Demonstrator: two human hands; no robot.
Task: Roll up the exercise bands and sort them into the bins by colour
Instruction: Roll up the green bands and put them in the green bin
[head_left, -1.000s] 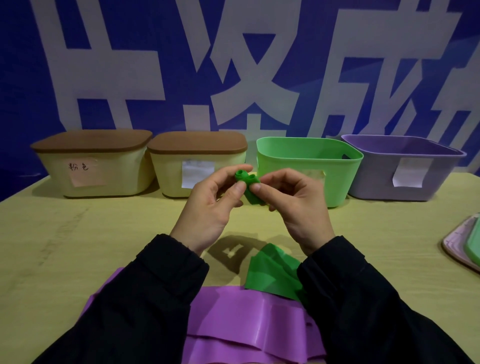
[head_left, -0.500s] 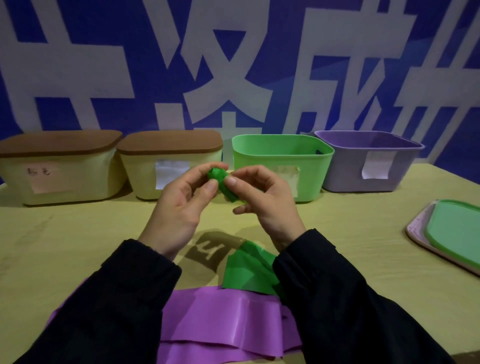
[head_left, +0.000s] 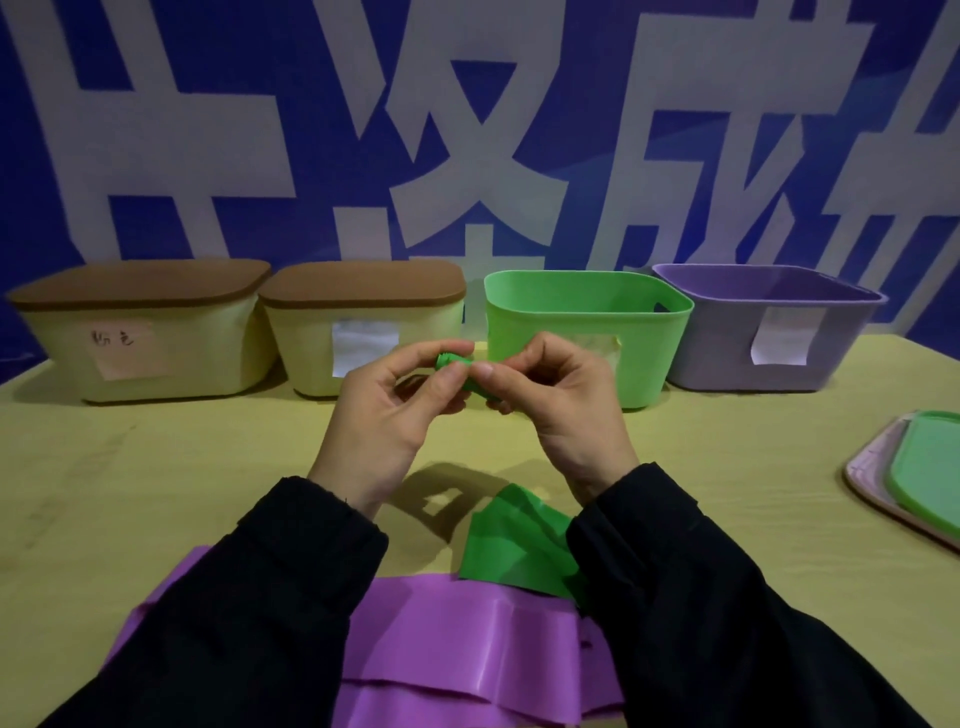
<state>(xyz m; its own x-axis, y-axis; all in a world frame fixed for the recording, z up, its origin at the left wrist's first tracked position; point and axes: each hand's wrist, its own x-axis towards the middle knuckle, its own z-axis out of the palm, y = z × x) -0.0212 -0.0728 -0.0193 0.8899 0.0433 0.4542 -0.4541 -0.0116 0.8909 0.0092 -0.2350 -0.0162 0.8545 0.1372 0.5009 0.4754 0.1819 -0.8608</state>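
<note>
At frame centre my left hand (head_left: 387, 415) and right hand (head_left: 558, 400) pinch the green band (head_left: 457, 364), rolling underway; loose tail needs winding before binning.

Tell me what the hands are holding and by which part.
Both the left hand and the right hand pinch the green band at its rolled-up end, between thumbs and fingertips. Its loose tail hangs down to the table.
</note>
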